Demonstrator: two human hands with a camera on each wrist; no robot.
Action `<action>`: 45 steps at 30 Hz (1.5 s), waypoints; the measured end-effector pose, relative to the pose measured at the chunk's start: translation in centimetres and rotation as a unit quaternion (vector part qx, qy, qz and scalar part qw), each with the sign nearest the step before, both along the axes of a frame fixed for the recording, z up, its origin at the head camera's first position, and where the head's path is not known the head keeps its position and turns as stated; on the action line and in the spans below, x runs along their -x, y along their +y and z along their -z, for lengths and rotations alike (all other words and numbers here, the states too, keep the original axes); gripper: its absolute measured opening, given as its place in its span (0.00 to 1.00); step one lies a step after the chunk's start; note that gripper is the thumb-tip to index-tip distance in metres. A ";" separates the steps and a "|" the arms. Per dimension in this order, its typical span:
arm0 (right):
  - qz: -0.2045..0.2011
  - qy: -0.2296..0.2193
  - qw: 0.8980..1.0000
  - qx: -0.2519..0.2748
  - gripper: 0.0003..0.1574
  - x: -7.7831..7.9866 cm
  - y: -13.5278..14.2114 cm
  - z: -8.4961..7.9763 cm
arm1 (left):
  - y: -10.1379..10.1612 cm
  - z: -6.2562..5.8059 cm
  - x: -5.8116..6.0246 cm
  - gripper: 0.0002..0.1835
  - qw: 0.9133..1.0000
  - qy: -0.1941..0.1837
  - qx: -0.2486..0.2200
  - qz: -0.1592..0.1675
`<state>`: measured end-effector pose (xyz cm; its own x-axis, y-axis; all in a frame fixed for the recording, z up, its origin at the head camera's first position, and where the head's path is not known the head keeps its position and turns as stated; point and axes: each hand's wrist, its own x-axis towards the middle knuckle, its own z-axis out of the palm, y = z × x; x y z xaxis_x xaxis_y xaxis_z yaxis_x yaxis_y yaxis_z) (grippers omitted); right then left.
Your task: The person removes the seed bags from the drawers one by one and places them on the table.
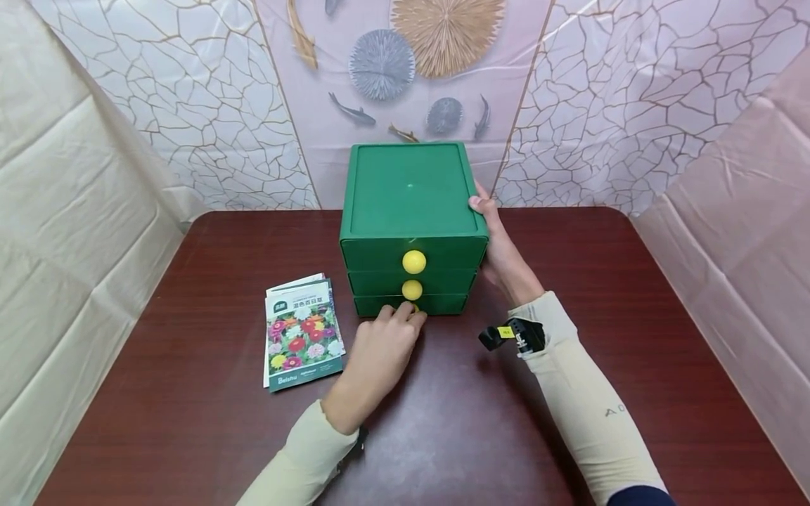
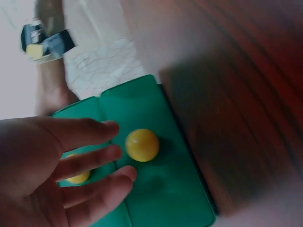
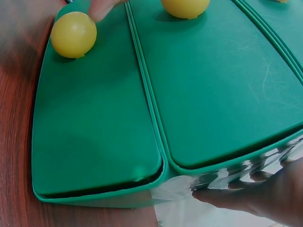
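A green three-drawer box [image 1: 410, 190] stands on the table, its drawers closed, each front bearing a round yellow knob. In the head view my left hand [image 1: 382, 351] is at the bottom drawer front and partly covers its knob. From the left wrist, the bottom knob [image 2: 142, 145] shows just beyond the slightly bent fingers of that hand [image 2: 71, 165], with a gap between. Against the box's right side rests my right hand [image 1: 503, 246], its thumb at the top edge. The right wrist view shows this hand's fingers [image 3: 251, 196] along the clear side wall.
Left of the box lies a small stack of flower seed packets [image 1: 305, 344] on the dark red table [image 1: 190, 393]. Patterned cloth [image 1: 228, 91] hangs behind the table, and pale cloth walls [image 1: 76, 211] enclose both sides.
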<state>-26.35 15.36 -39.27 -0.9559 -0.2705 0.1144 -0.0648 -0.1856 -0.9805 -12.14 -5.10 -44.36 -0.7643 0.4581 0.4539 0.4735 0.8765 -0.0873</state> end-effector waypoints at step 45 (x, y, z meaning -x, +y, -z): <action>0.010 -0.006 1.000 0.017 0.49 -0.3 -0.2 0.0 | 1.4 1.2 1.7 0.12 0.987 0.081 0.137 0.017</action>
<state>-26.07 15.11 -39.25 -0.9625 -0.2472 0.1119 -0.0574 -0.2175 -0.9744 -13.86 -3.73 -45.57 -0.6732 0.6050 0.4252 0.4631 0.7932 -0.3955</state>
